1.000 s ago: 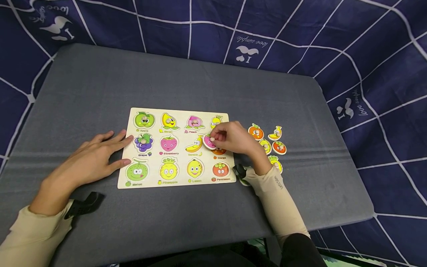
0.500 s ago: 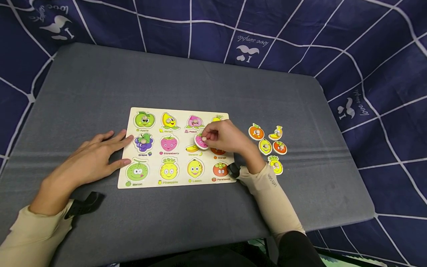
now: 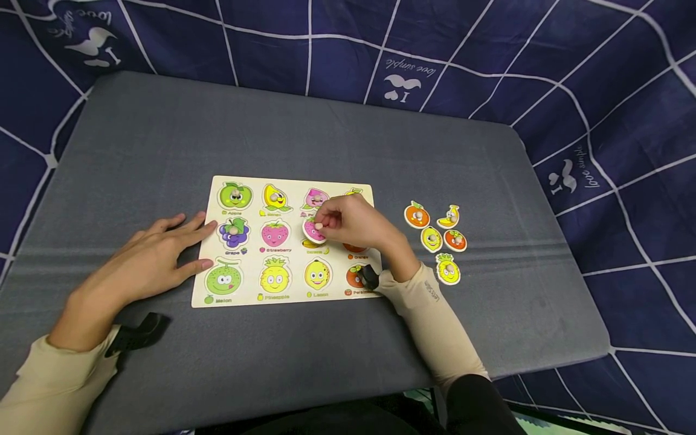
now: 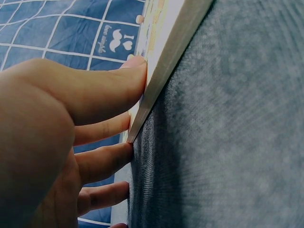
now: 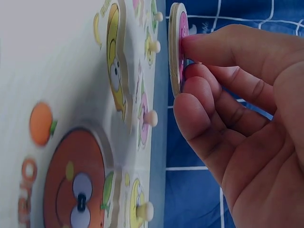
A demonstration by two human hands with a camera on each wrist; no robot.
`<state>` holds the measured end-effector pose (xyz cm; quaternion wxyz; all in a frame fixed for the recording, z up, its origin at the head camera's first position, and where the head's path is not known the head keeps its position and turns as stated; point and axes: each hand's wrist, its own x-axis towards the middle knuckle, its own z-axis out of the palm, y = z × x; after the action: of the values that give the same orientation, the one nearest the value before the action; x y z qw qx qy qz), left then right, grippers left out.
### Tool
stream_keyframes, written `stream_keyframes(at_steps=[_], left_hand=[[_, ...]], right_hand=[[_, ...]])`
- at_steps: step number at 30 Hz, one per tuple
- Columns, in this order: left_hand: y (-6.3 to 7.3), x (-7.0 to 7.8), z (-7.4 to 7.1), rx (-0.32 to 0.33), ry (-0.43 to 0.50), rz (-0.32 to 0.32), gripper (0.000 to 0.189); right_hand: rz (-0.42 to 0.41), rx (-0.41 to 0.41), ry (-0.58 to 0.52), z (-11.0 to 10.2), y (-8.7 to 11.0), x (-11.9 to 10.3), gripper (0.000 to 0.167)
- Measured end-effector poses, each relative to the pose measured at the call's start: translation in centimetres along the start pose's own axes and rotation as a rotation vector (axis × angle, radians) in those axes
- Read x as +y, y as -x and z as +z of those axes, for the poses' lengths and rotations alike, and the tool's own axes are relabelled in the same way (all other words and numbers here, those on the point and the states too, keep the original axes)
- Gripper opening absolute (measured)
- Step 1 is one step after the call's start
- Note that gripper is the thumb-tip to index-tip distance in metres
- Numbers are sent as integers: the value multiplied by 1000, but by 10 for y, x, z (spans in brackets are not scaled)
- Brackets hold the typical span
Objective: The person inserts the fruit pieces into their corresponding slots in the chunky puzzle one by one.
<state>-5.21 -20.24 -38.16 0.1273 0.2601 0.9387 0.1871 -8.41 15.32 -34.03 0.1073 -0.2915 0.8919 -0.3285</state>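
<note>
My right hand (image 3: 356, 222) pinches the knob of a pink strawberry puzzle piece (image 3: 313, 231) between thumb and fingers. In the right wrist view the piece (image 5: 175, 47) stands on edge, apart from the wooden fruit puzzle board (image 3: 296, 275). It overlaps the banana picture in the head view, just right of the strawberry recess (image 3: 275, 234). My left hand (image 3: 149, 257) lies with spread, straight fingers against the board's left edge. In the left wrist view its thumb (image 4: 114, 90) rests on the board's rim. Knobbed apple (image 3: 235, 196), grape (image 3: 234, 233) and mango pieces (image 3: 275, 197) sit in their recesses.
Right of the board lie loose pieces: an orange (image 3: 417, 215), a banana (image 3: 450, 217), a lemon (image 3: 432, 240), a persimmon (image 3: 455, 240) and a pineapple (image 3: 448, 270). Grey cloth (image 3: 304, 139) covers the table. A blue checked curtain (image 3: 348, 54) hangs behind it.
My right hand has carried the strawberry piece leftward across the board, from near the orange recess to over the banana picture. The left hand has stayed in place.
</note>
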Motion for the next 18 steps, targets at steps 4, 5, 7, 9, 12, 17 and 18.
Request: stream_keyframes(at_steps=[4,5,7,9,12,17,18], left_hand=[[0,0,0,-1,1,0,74],[0,1,0,1,1,2,73],[0,1,0,7,0,8,73],[0,1,0,13,-2,15,72],[0,0,-1,17,-2,18,72],[0,0,-1,6,1,12,72],[0,0,-1,3,1,12,72]], right_hand=[[4,-2,11,2,-4,-4,5],[2,-2,16,3,-5,-4,4],[0,-4,26,4,-6,-4,4],[-5,-5,28,6,-8,-4,2],[-10,-8,18,8,-10,-6,2],[-10,-12,-16,12,-14,-10,5],[-10,-14,-20,14,-15,-11,5]])
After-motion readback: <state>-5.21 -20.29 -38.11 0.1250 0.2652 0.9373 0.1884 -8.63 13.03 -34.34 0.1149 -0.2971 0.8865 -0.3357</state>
